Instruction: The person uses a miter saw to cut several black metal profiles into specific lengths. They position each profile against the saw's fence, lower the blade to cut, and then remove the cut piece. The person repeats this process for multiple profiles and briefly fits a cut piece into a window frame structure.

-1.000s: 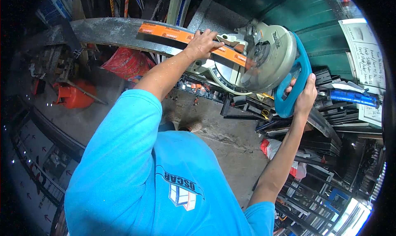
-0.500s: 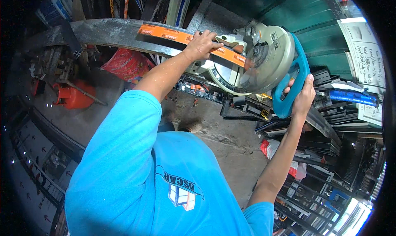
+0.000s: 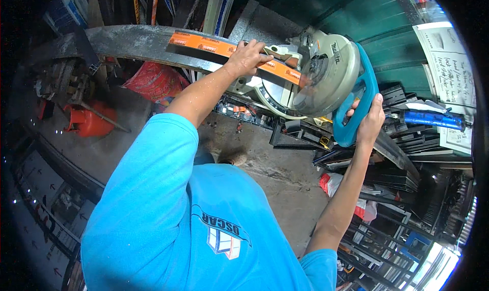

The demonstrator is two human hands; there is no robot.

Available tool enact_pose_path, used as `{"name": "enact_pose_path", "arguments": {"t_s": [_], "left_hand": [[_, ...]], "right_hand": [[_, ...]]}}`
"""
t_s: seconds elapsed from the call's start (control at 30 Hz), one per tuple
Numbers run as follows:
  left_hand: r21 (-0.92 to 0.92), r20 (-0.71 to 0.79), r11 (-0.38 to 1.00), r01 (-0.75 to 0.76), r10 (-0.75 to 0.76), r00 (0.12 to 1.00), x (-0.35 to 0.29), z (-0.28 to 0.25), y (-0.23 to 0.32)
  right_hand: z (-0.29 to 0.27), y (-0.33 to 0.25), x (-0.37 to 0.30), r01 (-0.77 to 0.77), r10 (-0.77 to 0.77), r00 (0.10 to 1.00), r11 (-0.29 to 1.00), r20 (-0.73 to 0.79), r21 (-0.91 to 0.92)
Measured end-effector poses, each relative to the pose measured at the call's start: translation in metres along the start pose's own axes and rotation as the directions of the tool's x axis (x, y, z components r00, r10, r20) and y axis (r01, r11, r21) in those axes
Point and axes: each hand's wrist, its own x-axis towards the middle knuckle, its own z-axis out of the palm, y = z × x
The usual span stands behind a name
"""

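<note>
A dark metal profile with orange film (image 3: 204, 42) lies along the bench and across the bed of a mitre saw (image 3: 333, 74). My left hand (image 3: 248, 58) is closed over this profile, a little left of the blade guard. The profile's right end reaches the clear guard, which hides the blade and where it meets the piece. My right hand (image 3: 371, 119) is wrapped round the saw's large teal loop handle (image 3: 368, 72), with fingertips showing through the loop.
A long metal bench (image 3: 127, 39) runs leftward from the saw. An orange gas cylinder (image 3: 94, 120) and a red patterned sack (image 3: 153, 82) stand lower left. Dark profile offcuts (image 3: 402, 128) and a blue tube (image 3: 433, 119) crowd the right. Handwritten papers (image 3: 448, 62) hang at the right.
The whole view has shifted slightly. Both hands keep their grips on the profile and the saw handle, and little else differs.
</note>
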Motion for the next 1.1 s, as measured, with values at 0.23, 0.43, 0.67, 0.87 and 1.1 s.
{"name": "enact_pose_path", "arguments": {"t_s": [0.23, 0.43, 0.67, 0.87, 1.1], "left_hand": [[0.000, -0.021, 1.000, -0.007, 0.007, 1.000, -0.002, -0.002, 0.000], [-0.069, -0.001, 0.998, -0.016, 0.016, 1.000, -0.003, -0.002, -0.003], [0.012, -0.114, 0.970, -0.243, 0.243, 0.963, -0.042, -0.011, -0.002], [-0.413, 0.081, 0.845, -0.340, 0.405, 0.911, -0.077, -0.091, 0.004], [-0.996, -0.080, 0.071, -0.060, -0.336, 0.939, -0.020, -0.252, -0.033]], "right_hand": [[-0.001, -0.008, 0.003, -0.036, 0.036, 0.999, 0.999, 0.018, 0.020], [-0.013, -0.037, 0.047, -0.128, 0.128, 0.987, 0.992, 0.093, -0.007], [-0.018, -0.083, 0.082, -0.201, 0.204, 0.971, 0.979, 0.126, -0.042], [-0.019, -0.090, 0.083, -0.165, 0.167, 0.977, 0.986, 0.134, -0.027], [-0.026, -0.084, 0.084, -0.094, 0.097, 0.988, 0.995, 0.122, -0.031]]}}
